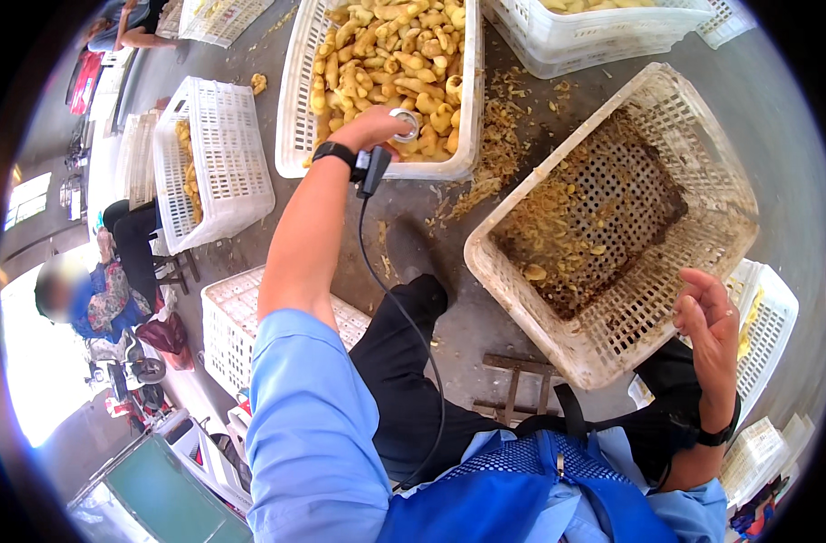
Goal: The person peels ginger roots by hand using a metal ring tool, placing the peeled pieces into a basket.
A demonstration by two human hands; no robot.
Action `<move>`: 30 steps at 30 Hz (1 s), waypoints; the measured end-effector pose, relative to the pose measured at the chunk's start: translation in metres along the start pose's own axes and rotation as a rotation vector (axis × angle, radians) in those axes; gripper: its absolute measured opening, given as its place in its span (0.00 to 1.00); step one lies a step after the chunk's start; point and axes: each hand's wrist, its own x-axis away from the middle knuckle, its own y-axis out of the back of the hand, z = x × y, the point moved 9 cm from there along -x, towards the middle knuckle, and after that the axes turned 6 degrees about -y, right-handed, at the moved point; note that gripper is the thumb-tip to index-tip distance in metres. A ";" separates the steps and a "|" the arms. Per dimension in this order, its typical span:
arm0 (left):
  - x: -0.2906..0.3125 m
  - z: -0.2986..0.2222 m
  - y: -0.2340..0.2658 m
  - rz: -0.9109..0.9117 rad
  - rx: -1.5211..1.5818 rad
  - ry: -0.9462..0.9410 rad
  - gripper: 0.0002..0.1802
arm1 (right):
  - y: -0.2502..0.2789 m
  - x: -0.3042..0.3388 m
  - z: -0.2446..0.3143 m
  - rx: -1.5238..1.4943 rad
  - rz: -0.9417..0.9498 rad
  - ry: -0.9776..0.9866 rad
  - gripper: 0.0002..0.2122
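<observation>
My left hand reaches over a white crate heaped with knobbly, pale yellow ginger. Its fingers are closed around a small round thing with a whitish rim, whose exact kind I cannot make out. A black strap with a small dark device and a cable circles that wrist. My right hand is raised beside the near right rim of a tilted, dirty white crate. Its fingers are loosely bent and apart, with nothing visible in them. Peel scraps cover the bottom of the tilted crate.
Peel shavings litter the floor between the two crates. More white crates stand at left, top right and right. A small stool frame is by my legs. Another person sits at far left.
</observation>
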 end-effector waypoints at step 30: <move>0.350 -0.273 -0.259 -0.054 -0.283 -1.289 0.20 | -0.044 0.072 0.033 -0.647 0.565 0.099 0.25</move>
